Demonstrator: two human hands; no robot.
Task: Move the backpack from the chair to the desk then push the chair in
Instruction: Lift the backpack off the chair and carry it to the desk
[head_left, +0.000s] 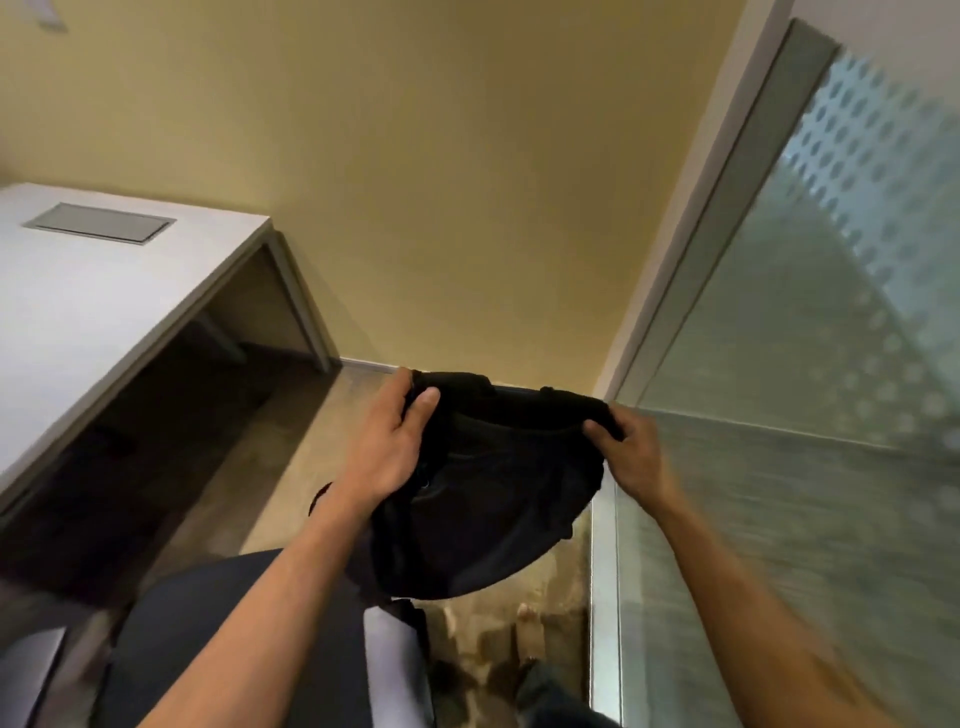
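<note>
1. Desk (93, 291) off to the left, top bare, well apart from the load
2. Chair (218, 639) below, seat vacated, not yet pushed in
3. Backpack (493, 499) aloft, mid-carry; next, swinging left onto the desk
4. Left hand (387, 441) and right hand (631, 452) clenched on its top edge

Both hands hold the black backpack (488, 483) up in the air by its top edge, left hand (387, 447) and right hand (631, 457). The dark chair (208, 639) sits below. The white bench (93, 296) stands off left.
</note>
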